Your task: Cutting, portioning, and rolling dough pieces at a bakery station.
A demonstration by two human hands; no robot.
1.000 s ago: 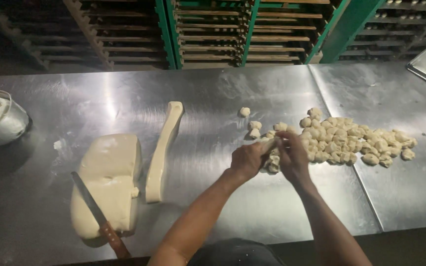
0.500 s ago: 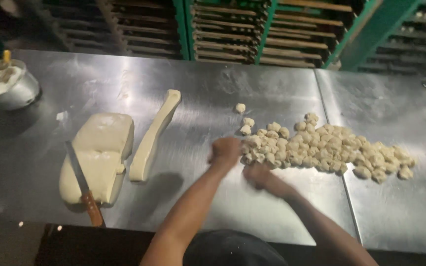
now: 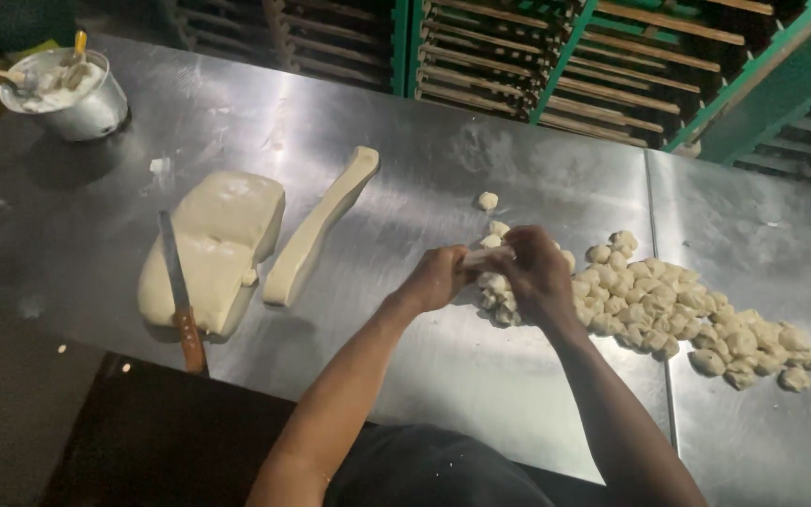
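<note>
Steel tabletop (image 3: 405, 188), our left hand (image 3: 438, 279) and right hand (image 3: 539, 274) pinching a dough strip (image 3: 486, 254) over the dough pieces (image 3: 668, 300), knife (image 3: 180, 291) resting on dough block (image 3: 222, 235) off left

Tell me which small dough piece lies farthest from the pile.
The lone dough piece up the steel table, beyond the hands; bare metal surrounds it, while the other pieces touch or cluster.
</note>
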